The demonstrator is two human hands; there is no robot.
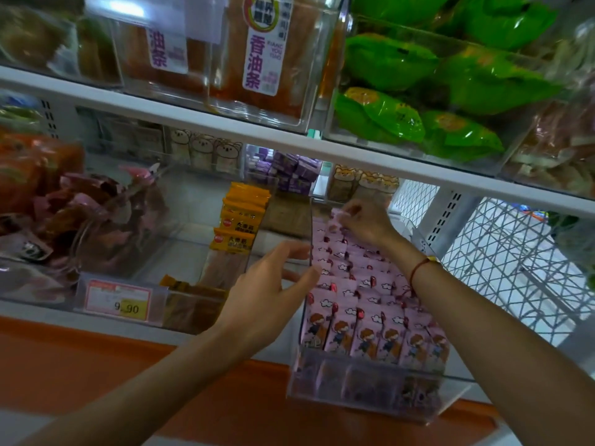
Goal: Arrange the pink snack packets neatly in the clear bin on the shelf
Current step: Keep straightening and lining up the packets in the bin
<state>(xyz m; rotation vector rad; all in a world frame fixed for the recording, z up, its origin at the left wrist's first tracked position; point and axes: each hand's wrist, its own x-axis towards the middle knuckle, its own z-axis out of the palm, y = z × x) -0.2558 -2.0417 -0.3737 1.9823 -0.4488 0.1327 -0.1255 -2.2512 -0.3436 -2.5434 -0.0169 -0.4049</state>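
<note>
A clear bin (360, 386) juts out from the middle shelf, filled with rows of pink snack packets (363, 304) standing upright, cartoon figures on their fronts. My right hand (365, 222) reaches to the back of the bin and pinches the top of a pink packet (336, 217) there. My left hand (273, 284) rests on the bin's left wall with fingers spread and loosely bent, thumb over the rim.
To the left, a clear bin holds yellow packets (240, 220) with a 9.90 price tag (117, 300) in front. Further left is a bin of pink-brown wrapped snacks (96, 220). Green bags (418, 91) fill the shelf above. A white wire grid (502, 252) stands on the right.
</note>
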